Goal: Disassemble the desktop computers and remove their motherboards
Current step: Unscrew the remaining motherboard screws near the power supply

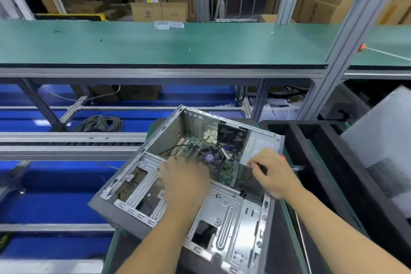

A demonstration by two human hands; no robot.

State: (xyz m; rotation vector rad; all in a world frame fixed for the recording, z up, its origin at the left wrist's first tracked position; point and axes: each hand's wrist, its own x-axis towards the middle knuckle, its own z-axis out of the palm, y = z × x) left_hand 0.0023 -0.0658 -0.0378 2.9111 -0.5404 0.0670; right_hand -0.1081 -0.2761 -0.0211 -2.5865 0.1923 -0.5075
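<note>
Open computer case [191, 187] lying on its side, tilted, on the near workstation, under both hands. The motherboard [200, 142] is seated on the case floor, just beyond the left hand [185, 182] and to the left of the right hand [272, 173].

The left hand reaches down into the case with its fingertips at the near edge of the board. They are blurred, so it cannot be told whether they grasp anything or only rest there. The right hand is curled around a screwdriver [287, 165], whose orange handle end shows past the knuckles; it rests over the power supply [255, 160], with the tip hidden.

Risks, as judged:
- The case sits askew and partly over the station edge on the left-hand side, so a hard pull on the board could slide or tip it.
- Lifting the board while any screw or cable is fastened could flex or crack it.
- The bare sheet-metal edges around both wrists could cut.
- A slipping driver tip could gouge the board.

Obstructions: the rear fan [231, 138] beyond the right hand, the round cooler [210, 157] between the hands, and a black cable [175, 148] crossing just past the left fingertips all stand over or beside the board.

Surroundings: a black foam tray [322, 162] and a grey panel [382, 151] lie to the right of the right hand, a green bench [155, 44] stands well beyond, and a coiled cable [100, 123] lies below it.
</note>
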